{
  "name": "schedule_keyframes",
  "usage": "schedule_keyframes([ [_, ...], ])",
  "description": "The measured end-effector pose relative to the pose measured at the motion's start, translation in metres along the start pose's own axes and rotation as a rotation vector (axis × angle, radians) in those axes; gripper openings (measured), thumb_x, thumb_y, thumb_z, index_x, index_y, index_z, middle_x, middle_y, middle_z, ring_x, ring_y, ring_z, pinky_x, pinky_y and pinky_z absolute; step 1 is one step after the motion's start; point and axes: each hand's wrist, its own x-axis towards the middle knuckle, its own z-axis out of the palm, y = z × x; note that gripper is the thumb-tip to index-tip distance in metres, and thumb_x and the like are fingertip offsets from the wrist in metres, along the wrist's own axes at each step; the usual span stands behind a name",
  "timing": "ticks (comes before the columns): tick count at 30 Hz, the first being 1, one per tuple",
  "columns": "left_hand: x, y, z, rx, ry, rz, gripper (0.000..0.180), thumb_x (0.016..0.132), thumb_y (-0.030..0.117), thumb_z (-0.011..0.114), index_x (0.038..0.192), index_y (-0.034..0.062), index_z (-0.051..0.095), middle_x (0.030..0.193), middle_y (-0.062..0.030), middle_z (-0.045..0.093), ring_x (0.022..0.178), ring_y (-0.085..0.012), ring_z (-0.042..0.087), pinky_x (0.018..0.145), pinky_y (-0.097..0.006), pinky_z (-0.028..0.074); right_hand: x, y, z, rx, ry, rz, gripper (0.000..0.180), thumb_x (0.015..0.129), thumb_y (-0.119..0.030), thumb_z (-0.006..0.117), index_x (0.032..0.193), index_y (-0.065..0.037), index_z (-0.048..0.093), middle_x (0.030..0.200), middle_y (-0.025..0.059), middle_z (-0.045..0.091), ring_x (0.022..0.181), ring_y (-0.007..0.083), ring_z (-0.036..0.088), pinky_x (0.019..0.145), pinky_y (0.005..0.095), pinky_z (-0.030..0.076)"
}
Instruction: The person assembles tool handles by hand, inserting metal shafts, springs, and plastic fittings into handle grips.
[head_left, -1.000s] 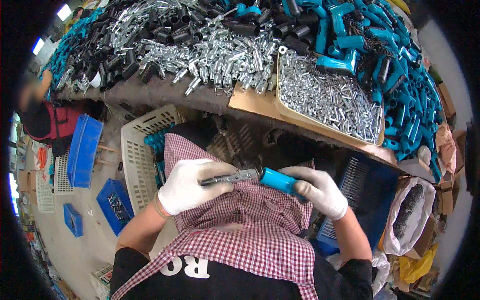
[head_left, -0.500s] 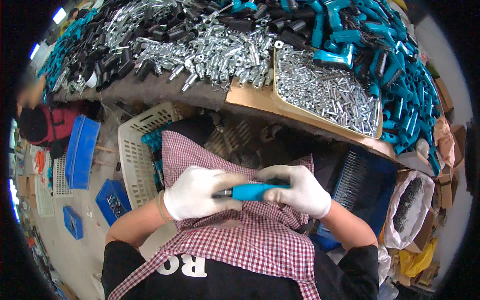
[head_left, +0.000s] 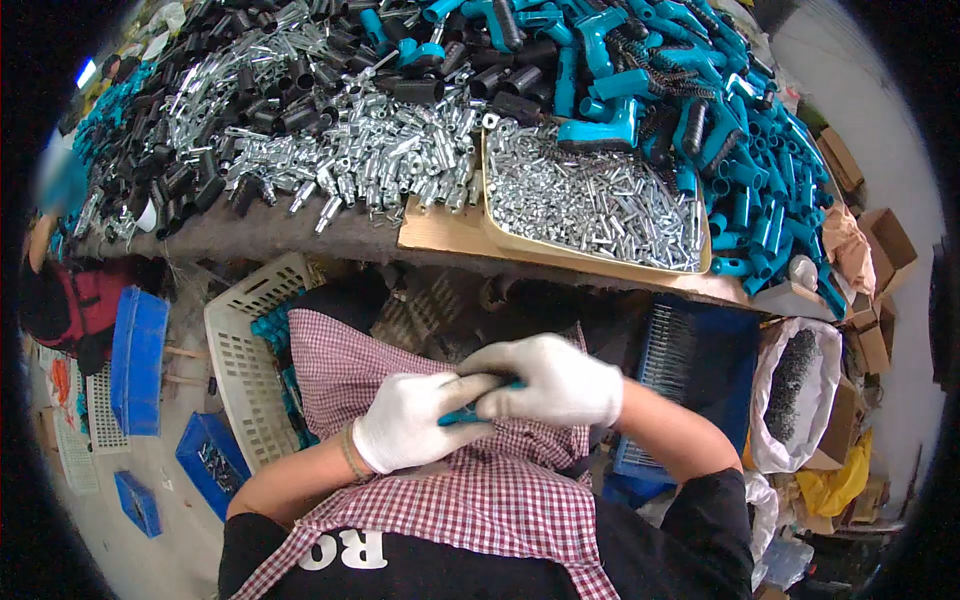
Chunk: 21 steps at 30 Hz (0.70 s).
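Observation:
White knitted gloves cover both hands, which meet above my lap. My left hand (head_left: pixel 412 425) closes round a teal plastic tube (head_left: pixel 459 415), of which only small patches show between the fingers. From the right, my right hand (head_left: pixel 555 382) wraps over the same tube, its fingers overlapping those of the left. Most of the tube and both its ends are hidden by the gloves. Below the hands lies a red-and-white checked apron (head_left: pixel 480 505).
A bench ahead carries heaped silver metal fittings (head_left: pixel 385 160), black sleeves (head_left: pixel 290 110) and teal plastic housings (head_left: pixel 760 215). A tray of small metal pins (head_left: pixel 600 205) sits at its edge. A cream crate (head_left: pixel 245 385) stands left; a blue crate (head_left: pixel 735 365) and white sack (head_left: pixel 768 430) stand right.
My hands have drawn closer together, and the right has moved left over the tube, covering most of it. The dark metal end seen earlier is now hidden. The view has shifted.

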Motion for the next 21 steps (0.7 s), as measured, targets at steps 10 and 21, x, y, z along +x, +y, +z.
schedule_keyframes([
  [10,-0.004,0.000,-0.005,0.042,0.002,-0.151,0.045,0.073,0.030,0.079,0.112,0.0097,0.068,0.086,-0.0127,0.070,0.073,-0.0299,0.069,0.065,-0.037,0.056,-0.009,0.052,-0.110,-0.887,0.695,0.025,0.011,0.073,-0.011,0.072,0.083,-0.006,0.072,0.084,0.0116,0.060,0.086,0.0317,0.061,0.078,0.0409,0.049],
  [21,-0.010,-0.001,-0.012,0.100,0.005,-0.218,0.046,0.073,0.029,0.079,0.112,0.0099,0.067,0.081,-0.0132,0.068,0.072,-0.0311,0.068,0.064,-0.037,0.055,-0.013,0.014,-0.082,-0.497,0.668,-0.194,0.010,0.072,0.000,0.067,0.080,-0.005,0.066,0.082,0.0117,0.066,0.076,0.0283,0.067,0.071,0.0357,0.053],
])
